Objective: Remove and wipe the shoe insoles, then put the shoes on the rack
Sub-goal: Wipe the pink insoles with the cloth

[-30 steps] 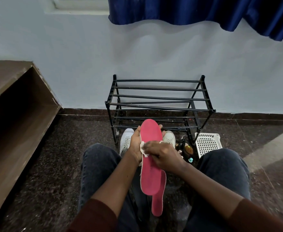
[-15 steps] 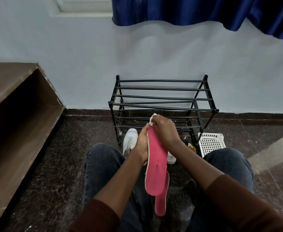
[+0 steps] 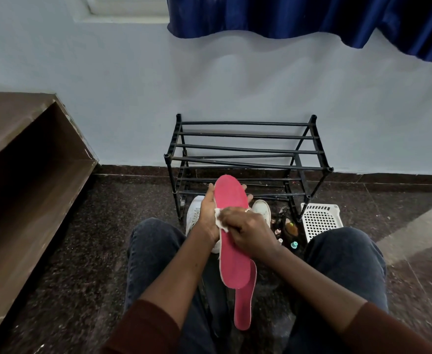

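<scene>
Left hand (image 3: 208, 215) grips the pink insole (image 3: 231, 241); right hand (image 3: 248, 227) pinches a white cloth (image 3: 220, 221) onto it

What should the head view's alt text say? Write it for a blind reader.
A seated person's left hand holds a pink insole while the right hand wipes it with a white cloth; white shoes and an empty black rack stand ahead.
</scene>
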Demonstrator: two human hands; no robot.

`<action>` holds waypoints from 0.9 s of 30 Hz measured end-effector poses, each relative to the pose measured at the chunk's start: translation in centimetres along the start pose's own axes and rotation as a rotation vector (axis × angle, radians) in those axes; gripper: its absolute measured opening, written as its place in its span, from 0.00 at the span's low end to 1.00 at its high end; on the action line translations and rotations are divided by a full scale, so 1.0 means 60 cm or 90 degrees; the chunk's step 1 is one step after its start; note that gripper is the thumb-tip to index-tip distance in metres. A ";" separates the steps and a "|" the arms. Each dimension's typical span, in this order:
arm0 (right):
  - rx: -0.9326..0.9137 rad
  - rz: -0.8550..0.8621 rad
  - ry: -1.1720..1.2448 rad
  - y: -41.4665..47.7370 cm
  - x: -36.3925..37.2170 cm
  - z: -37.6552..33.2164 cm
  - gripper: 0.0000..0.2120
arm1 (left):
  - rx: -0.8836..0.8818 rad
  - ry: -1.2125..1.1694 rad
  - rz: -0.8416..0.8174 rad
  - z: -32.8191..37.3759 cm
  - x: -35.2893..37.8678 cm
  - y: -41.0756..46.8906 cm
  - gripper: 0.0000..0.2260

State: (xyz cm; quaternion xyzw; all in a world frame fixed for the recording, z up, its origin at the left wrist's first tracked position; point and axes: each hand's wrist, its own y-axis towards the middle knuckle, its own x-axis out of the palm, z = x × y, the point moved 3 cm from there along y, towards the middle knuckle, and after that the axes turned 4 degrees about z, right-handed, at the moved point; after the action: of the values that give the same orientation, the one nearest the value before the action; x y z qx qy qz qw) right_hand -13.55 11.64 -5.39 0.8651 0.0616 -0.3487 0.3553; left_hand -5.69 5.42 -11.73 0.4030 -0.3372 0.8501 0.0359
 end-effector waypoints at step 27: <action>0.111 0.013 -0.119 0.039 0.005 0.050 0.11 | 0.005 0.072 -0.017 -0.017 0.016 -0.009 0.42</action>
State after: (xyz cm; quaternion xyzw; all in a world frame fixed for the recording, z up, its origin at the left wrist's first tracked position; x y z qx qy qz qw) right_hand -14.18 7.89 -5.75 0.8571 -0.0110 -0.4283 0.2862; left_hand -6.82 6.22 -11.23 0.3590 -0.3262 0.8721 0.0646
